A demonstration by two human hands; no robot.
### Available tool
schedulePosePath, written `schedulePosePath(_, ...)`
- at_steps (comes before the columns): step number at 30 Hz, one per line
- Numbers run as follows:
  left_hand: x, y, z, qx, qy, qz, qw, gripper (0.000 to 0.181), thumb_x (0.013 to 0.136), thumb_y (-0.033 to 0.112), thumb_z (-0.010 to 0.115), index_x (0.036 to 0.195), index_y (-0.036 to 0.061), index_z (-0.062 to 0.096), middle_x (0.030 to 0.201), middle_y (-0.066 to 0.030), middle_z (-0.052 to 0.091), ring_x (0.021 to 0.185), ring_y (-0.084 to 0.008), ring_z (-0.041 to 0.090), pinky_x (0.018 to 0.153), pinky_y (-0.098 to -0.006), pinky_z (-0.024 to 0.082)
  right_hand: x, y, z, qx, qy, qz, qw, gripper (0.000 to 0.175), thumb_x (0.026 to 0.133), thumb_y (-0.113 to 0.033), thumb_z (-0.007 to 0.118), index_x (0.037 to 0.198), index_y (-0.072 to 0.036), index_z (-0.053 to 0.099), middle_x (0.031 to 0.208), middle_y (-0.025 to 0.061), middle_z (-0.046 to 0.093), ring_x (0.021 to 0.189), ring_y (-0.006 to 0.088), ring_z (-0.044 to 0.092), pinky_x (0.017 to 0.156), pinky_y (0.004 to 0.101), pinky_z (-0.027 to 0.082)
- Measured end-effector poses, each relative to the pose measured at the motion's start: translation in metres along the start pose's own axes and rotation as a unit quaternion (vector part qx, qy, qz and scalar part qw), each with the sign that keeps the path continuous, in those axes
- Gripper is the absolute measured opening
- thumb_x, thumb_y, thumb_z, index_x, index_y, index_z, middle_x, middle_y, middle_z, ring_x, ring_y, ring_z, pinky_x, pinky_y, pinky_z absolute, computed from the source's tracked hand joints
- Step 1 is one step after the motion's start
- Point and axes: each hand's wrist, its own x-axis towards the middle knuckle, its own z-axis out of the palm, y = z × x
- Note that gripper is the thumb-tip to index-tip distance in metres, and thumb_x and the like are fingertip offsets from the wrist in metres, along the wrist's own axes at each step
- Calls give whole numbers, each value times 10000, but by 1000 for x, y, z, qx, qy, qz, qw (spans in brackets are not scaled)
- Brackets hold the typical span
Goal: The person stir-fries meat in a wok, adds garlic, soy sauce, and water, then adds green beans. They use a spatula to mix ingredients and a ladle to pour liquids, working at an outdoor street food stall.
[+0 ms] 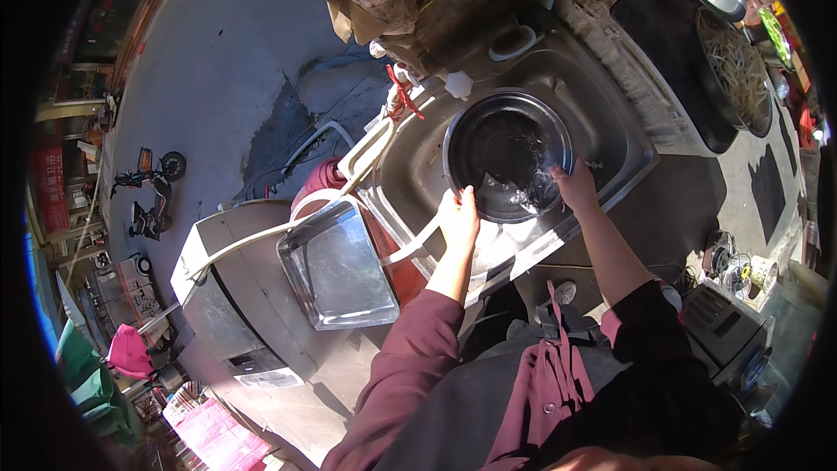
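A round metal basin (503, 137) with water in it sits in the stainless steel sink (412, 163). Sunlight glints off the water near its front side. My left hand (458, 212) grips the basin's front-left rim, thumb on top. On the right rim, my right hand (575, 188) has its thumb over the edge and the fingers out of sight below. A pale hose (418, 239) runs beside my left wrist across the sink's left edge. The basin's underside is hidden, so I cannot tell whether it rests on the sink floor.
Left of the sink, a clear rectangular tub (340, 261) sits over a red container (409, 275), near a grey machine (248, 301). A faucet tied with red cloth (402, 95) stands at the sink's edge. Bean sprouts (735, 72) fill a bowl at the right.
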Motion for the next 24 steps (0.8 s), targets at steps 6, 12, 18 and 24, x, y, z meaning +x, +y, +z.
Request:
schedulePosePath(6, 17, -6, 62, -235, -124, -184, 946, 285, 914, 88, 608, 1174, 48, 500, 867, -32, 583, 658, -104, 543, 545, -266, 477, -23, -40, -48, 8, 49, -297, 954, 593, 855, -115, 652, 1416, -177, 472, 1296, 180, 584, 1164, 354, 585, 951, 396, 479)
schedulePosePath(12, 24, -14, 74, -490, -178, -286, 804, 183, 1018, 216, 437, 1142, 199, 570, 804, 106, 582, 557, -23, 472, 497, -237, 443, -65, -89, -55, -191, -19, -265, 945, 859, 788, -54, 622, 1524, -308, 259, 1327, 223, 510, 1149, 418, 566, 980, 431, 488)
schedulePosePath(18, 16, 0, 64, -69, -321, -186, 926, 622, 926, 283, 617, 1466, 95, 372, 1394, -94, 521, 1235, -196, 522, 1003, -375, 426, -42, -106, -84, -358, 103, -314, 873, 833, 831, -45, 588, 1524, -352, 242, 1283, 192, 502, 965, 374, 648, 843, 457, 548)
schedulePosePath(24, 26, 64, -3, 301, -106, 193, 928, 262, 760, 241, 771, 895, 33, 685, 1160, -118, 655, 1070, -299, 611, 928, -385, 485, -28, -105, -101, -435, 120, -267, 852, 837, 844, -20, 564, 1531, -351, 218, 1287, 170, 512, 942, 349, 657, 783, 458, 563)
